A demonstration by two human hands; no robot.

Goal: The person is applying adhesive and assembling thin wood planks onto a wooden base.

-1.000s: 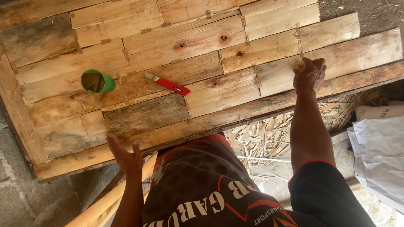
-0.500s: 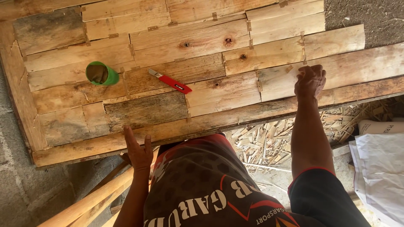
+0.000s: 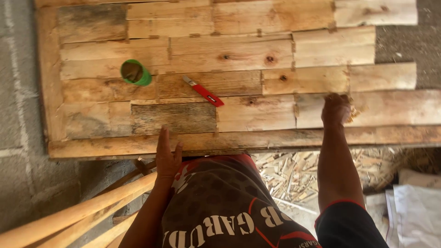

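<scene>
Since the earlier frame the left hand (image 3: 166, 156) has risen from below the panel's near edge and now lies flat, fingers together and pointing away, against the front rail of the wooden plank panel (image 3: 92, 147), gripping nothing. The right hand (image 3: 336, 109) has stayed on the panel, curled knuckles-up over the joint right of the middle, with pale shavings (image 3: 353, 114) just beside it; whether it clamps anything cannot be told. The step looks like pressing or checking the laid planks, and the next move probably calls for steadying the panel with the left hand while the right works the joint. A red utility knife (image 3: 204, 92) lies on the panel between the hands, farther in, apart from both. A green cup (image 3: 134, 72) stands on the panel's left part, well apart from the right hand.
</scene>
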